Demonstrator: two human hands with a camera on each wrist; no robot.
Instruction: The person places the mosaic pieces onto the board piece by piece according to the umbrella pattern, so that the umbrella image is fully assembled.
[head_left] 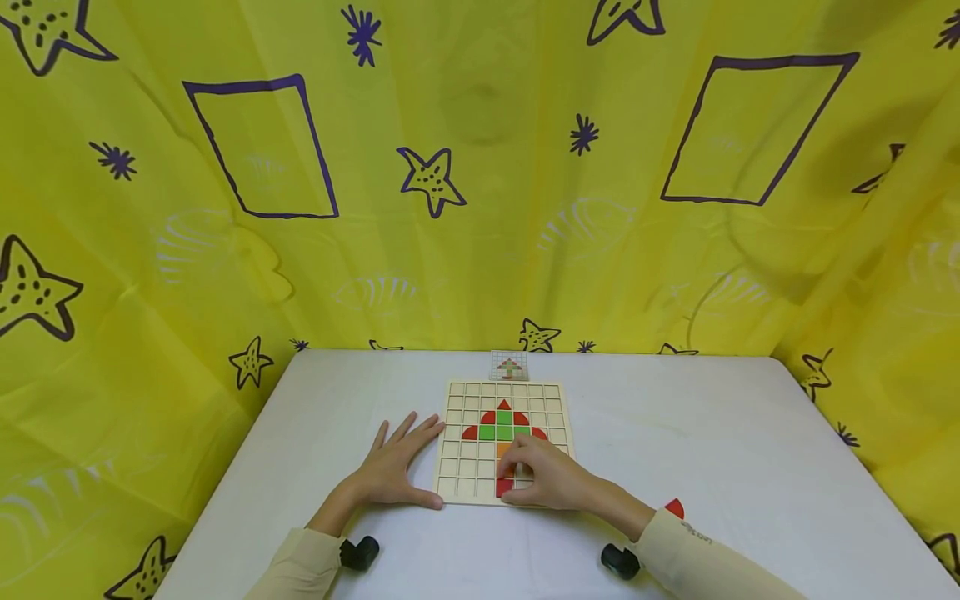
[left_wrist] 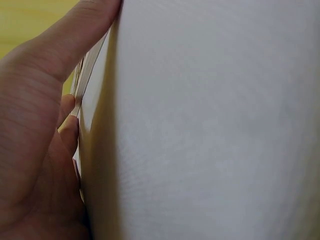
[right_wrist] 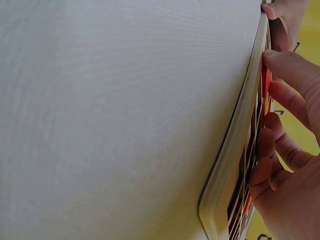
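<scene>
A wooden grid board point(head_left: 458, 467) lies on the table, with red, green and orange tiles in its cells forming a tree-like shape. My right hand point(head_left: 551, 475) bends over the board's lower middle. Its thumb and index finger pinch a red square tile point(head_left: 505, 488) at the bottom row; the right wrist view shows the red tile point(right_wrist: 266, 82) between the fingertips. With fingers spread, my left hand point(head_left: 393, 468) rests on the table, its fingertips and thumb touching the board's left edge. A green tile point(head_left: 505, 432) sits mid-pattern; the right hand partly covers an orange tile point(head_left: 502, 449).
Behind the board lies a small card point(head_left: 509, 365) printed with a similar grid pattern. A loose red curved piece point(head_left: 675, 507) shows beside the right sleeve. Black wrist devices point(head_left: 619, 561) sit at both cuffs. A yellow curtain point(head_left: 480, 250) surrounds the white table point(head_left: 660, 433).
</scene>
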